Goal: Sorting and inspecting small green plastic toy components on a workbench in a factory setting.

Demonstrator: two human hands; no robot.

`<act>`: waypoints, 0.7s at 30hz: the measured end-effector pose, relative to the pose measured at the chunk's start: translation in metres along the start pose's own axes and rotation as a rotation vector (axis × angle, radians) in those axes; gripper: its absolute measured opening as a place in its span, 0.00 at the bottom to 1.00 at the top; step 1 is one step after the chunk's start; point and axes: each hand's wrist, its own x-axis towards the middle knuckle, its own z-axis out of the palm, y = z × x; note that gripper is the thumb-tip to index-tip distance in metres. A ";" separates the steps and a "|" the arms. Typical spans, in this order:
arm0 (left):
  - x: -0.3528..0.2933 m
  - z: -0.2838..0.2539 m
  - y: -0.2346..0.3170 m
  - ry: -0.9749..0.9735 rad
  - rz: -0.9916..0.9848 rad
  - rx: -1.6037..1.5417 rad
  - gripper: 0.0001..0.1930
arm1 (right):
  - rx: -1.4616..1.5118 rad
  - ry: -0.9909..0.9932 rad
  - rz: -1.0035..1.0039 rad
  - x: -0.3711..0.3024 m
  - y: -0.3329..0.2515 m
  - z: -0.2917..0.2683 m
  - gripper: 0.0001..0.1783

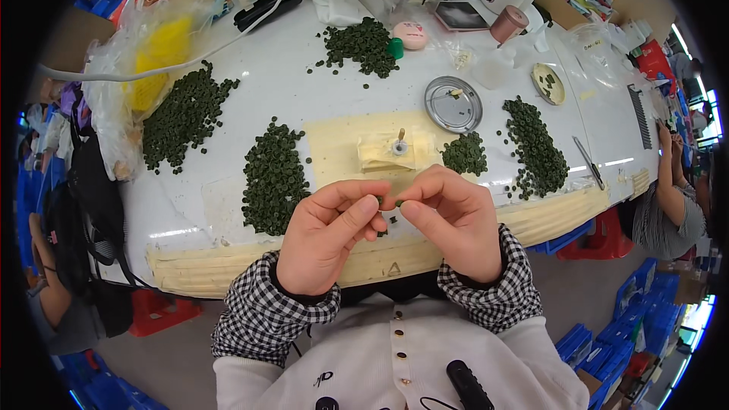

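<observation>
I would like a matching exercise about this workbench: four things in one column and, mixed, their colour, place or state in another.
1. Right hand
2. Round metal dish
3. Toothed strip
4. Sleeve cuffs

A. Black, on the table's right side
B. Black-and-white check
C. Pinching a small dark green piece
D. Grey, right of centre

1-C, 2-D, 3-A, 4-B

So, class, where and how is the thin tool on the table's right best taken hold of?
The tool is probably best pinched by its dark end, from above and the near side, with the right hand. It is slim and lies flat, that end toward the near table edge; the green pile sits to its left, making that side tighter.
</observation>
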 end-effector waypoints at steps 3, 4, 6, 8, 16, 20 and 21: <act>0.001 -0.001 0.001 0.004 -0.010 0.007 0.13 | 0.081 -0.024 0.064 0.000 0.000 -0.002 0.07; 0.001 -0.002 0.001 0.003 -0.018 0.006 0.13 | 0.091 -0.032 0.078 0.000 0.000 -0.003 0.07; 0.001 0.000 0.001 0.012 -0.022 0.031 0.13 | 0.104 -0.032 0.086 0.001 -0.001 -0.003 0.07; 0.000 0.002 0.002 0.014 -0.021 0.059 0.13 | 0.091 -0.017 0.090 0.000 -0.003 -0.003 0.07; 0.000 0.002 0.000 -0.005 0.017 0.106 0.13 | -0.031 0.077 -0.005 -0.003 -0.007 0.001 0.06; 0.000 0.002 0.000 -0.002 0.012 0.111 0.11 | 0.088 0.079 0.015 -0.005 -0.006 0.001 0.07; 0.000 0.002 0.000 0.014 0.005 0.112 0.11 | 0.124 0.076 0.020 -0.005 -0.005 0.001 0.07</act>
